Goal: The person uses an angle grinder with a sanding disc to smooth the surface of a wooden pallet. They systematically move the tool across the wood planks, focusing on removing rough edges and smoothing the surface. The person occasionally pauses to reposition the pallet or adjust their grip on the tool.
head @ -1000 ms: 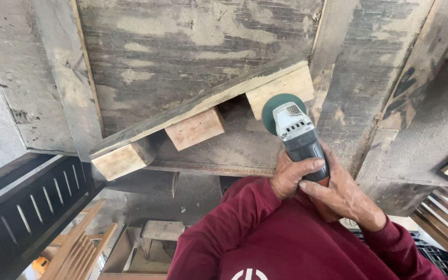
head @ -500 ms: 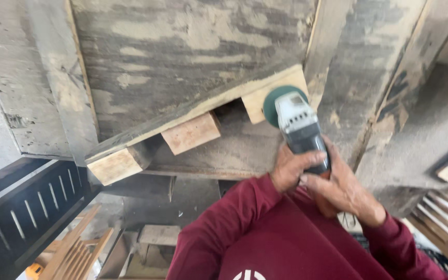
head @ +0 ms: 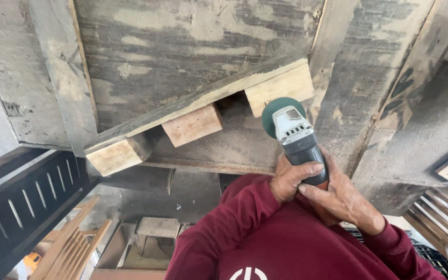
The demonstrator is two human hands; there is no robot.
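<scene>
Moved since the earlier frames: green round sanding disc (head: 271, 113) of the grey and black handheld power sander (head: 297, 141), which now sits a little lower and left against the right-hand pale wood block (head: 281, 87), after riding slightly higher and further right on it half a second ago; the view itself has also steadied.

Item 1: sander. Held near centre-right, nose pointing far and up, disc touching the lower edge of the right-hand block.

Item 2: left hand (head: 290, 179). Wrapped round the sander's dark body from the left, thumb across the top, closed firmly on the tool.

Item 3: right hand (head: 342, 200). Cupped round the rear of the same body from the right, fingers closed on it. Both wrists in dark red sleeves (head: 245, 228).

Item 4: weathered grey wooden pallet (head: 182, 52), tilted, with three square blocks in a row under a diagonal slat. Right-hand block: face pale and clean. Middle block (head: 192, 124): reddish, face fairly fresh. Left block (head: 114, 155): pale end, grey soiling on its side.

Progress, as judged: block faces look largely cleaned, while the broad boards far above remain grey, streaked and dusty, so most of the surface appears untreated.

Item 5: black slatted frame (head: 27, 202), near left. Light wooden slats (head: 73, 249), near left below it.
</scene>
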